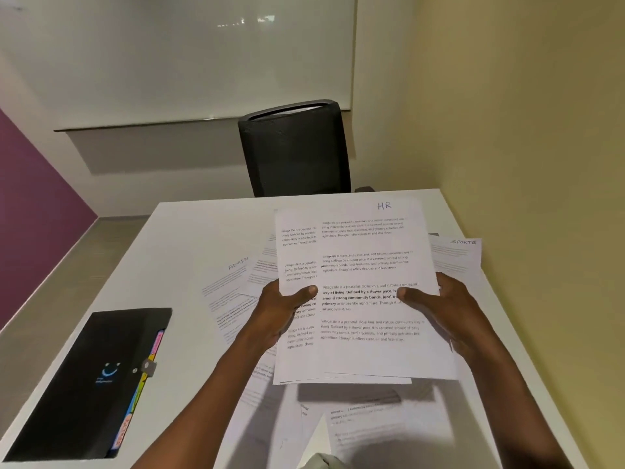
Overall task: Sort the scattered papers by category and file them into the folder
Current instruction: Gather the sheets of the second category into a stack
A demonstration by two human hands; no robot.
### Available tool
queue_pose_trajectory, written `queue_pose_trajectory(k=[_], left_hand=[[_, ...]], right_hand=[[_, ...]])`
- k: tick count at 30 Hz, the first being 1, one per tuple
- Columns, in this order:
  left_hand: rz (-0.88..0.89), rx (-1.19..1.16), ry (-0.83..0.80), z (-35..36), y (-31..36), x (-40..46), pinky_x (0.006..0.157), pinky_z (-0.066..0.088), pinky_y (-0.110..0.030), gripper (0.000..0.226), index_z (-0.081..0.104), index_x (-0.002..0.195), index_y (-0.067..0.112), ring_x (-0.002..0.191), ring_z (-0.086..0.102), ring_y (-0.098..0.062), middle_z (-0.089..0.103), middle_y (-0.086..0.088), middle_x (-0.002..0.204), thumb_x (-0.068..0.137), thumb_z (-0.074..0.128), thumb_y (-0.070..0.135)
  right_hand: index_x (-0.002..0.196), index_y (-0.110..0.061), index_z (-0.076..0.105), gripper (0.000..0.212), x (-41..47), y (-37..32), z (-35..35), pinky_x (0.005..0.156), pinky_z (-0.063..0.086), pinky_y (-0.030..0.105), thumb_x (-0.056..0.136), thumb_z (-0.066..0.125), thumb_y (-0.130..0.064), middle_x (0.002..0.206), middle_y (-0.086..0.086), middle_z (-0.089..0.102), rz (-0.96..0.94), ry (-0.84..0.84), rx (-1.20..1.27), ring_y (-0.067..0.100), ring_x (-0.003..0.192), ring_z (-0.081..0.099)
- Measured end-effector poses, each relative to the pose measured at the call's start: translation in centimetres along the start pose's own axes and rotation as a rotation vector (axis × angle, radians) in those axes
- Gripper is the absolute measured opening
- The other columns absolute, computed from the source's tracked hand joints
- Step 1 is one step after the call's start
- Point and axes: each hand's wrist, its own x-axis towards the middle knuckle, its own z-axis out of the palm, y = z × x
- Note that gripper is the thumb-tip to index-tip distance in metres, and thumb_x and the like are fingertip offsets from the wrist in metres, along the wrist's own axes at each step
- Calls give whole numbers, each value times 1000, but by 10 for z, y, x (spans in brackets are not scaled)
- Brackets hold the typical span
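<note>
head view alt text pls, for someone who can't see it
Both hands, left hand and right hand, hold a stack of papers marked HR above a white table strewn with loose sheets. A black folder lies closed at left.

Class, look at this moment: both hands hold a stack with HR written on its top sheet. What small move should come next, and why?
Probably square up the HR stack: its lower edges look fanned and uneven. The left hand and right hand already grip its two sides, and the black folder lies closed to the left, so neat edges would ease filing.
</note>
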Motion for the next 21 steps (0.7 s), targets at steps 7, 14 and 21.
queue_pose_trajectory(k=[7,14,21], left_hand=[[-69,1,-190,3,-15,2,101,50,-42,39,59,134,7,119,64,-25,68,-8,127,97,63,17],[92,166,-24,16,-24,5,96,54,-37,34,67,122,14,110,68,-18,74,1,114,89,73,20],[265,221,122,31,-15,-5,74,55,-17,29,65,117,24,94,69,1,72,15,105,89,73,25]], right_hand=[[117,-17,66,48,4,26,15,102,47,48,75,78,0,114,5,72,48,21,234,25,108,67],[118,-18,66,50,1,29,45,95,53,40,71,83,-12,110,0,72,-38,103,124,18,104,68],[121,-16,66,37,3,11,28,82,53,19,85,74,-21,110,-8,72,-204,215,-37,4,98,67]])
